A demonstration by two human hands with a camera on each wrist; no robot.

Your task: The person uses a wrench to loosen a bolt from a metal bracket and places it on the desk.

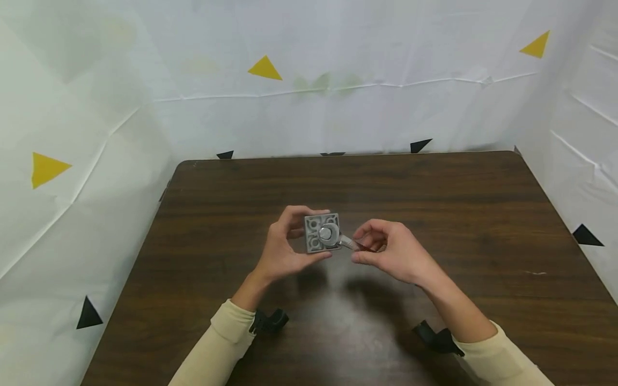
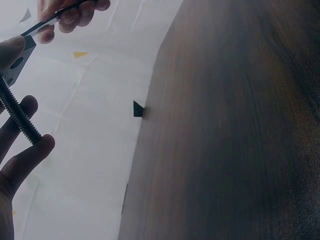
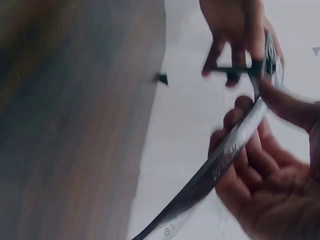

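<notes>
Above the table's middle my left hand [image 1: 300, 236] grips a small grey square plate [image 1: 319, 236] with round holes by its edges. A threaded bolt [image 2: 20, 117] passes through the plate and sticks out behind it, between the left fingers [image 2: 25, 155]. My right hand [image 1: 361, 246] pinches the handle of a slim metal wrench [image 1: 345, 243], whose ring end sits on the fastener at the plate's centre. In the right wrist view the wrench [image 3: 225, 155] runs up from the right palm toward the plate [image 3: 274, 60] and bolt [image 3: 232, 69].
The dark wooden table [image 1: 434, 203] lies under both hands. White sheet walls with yellow and black triangles close in the left, back and right sides. Black camera mounts [image 1: 270, 320] [image 1: 436, 339] sit at both wrists.
</notes>
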